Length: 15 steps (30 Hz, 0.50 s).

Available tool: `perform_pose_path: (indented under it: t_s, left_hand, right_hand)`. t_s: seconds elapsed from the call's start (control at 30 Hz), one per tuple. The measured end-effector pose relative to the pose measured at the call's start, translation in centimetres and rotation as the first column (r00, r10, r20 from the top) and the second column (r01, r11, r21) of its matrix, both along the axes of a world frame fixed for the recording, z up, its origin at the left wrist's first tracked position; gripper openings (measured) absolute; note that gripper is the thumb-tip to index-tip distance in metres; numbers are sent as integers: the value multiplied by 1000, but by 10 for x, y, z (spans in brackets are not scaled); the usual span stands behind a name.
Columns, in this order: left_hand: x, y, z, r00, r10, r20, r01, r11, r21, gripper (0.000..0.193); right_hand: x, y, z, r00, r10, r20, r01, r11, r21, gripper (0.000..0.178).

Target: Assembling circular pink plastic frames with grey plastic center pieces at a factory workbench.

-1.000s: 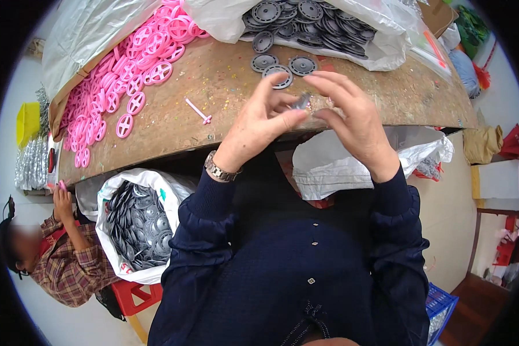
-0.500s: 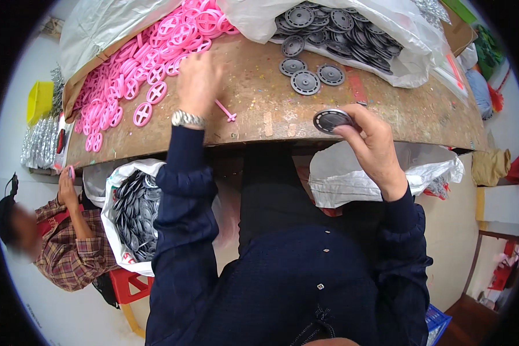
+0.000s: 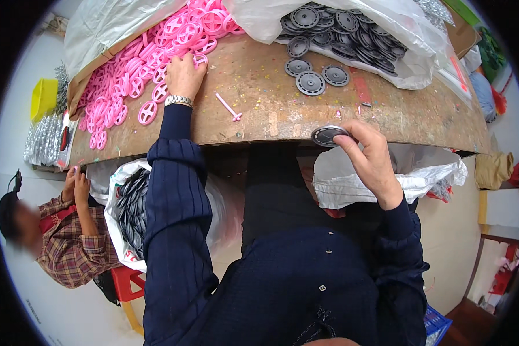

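Note:
My right hand (image 3: 370, 153) pinches a dark grey round disc (image 3: 328, 135) by its edge, thumb on top, just in front of the table's near edge. The disc is tilted, with a ring of small slots round its rim. My left hand (image 3: 183, 78), with a metal watch at its wrist, reaches into the near side of a heap of pink rings with crossed spokes (image 3: 146, 112). Its bent thumb and fingers close about one pink ring (image 3: 199, 60) there; the fingertips are partly hidden. A thin pink rod (image 3: 228, 106) lies on the table to its right.
More grey discs (image 3: 310, 83) lie before a white sack (image 3: 427, 66) that spills others. An open white bag (image 3: 131, 213) of dark parts stands below the table (image 3: 259, 92) at left; another white bag (image 3: 346, 184) hangs at right. A co-worker (image 3: 78, 242) sits at far left.
My left hand has moved slightly left, onto the pink rings, and its fingers have closed about one. The right hand still holds the grey disc, a little lower and more tilted.

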<state>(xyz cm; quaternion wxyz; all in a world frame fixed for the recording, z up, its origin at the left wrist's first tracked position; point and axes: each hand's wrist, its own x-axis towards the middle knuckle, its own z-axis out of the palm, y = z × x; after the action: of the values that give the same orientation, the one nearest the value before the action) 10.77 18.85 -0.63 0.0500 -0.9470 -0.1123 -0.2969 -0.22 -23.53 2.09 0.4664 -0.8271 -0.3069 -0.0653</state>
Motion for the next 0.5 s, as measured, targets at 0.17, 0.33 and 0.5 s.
perform_pose_path:
  t_s: [0.17,0.33,0.5]
  left_hand:
    - [-4,-15,1,991,-135,2,135,984,-120,46]
    - [-18,-49,14,897,-422,-134,383,891,-242,46]
    - [-15,-63,13,868,-481,-122,447,865,-226,44]
  right_hand:
    - [-2,-3,5,989,-5,-146,15,998,69,12]
    - [-3,1,7,971,-5,-237,33,993,112,12]
    - [-4,8,5,951,33,-306,16,987,157,12]
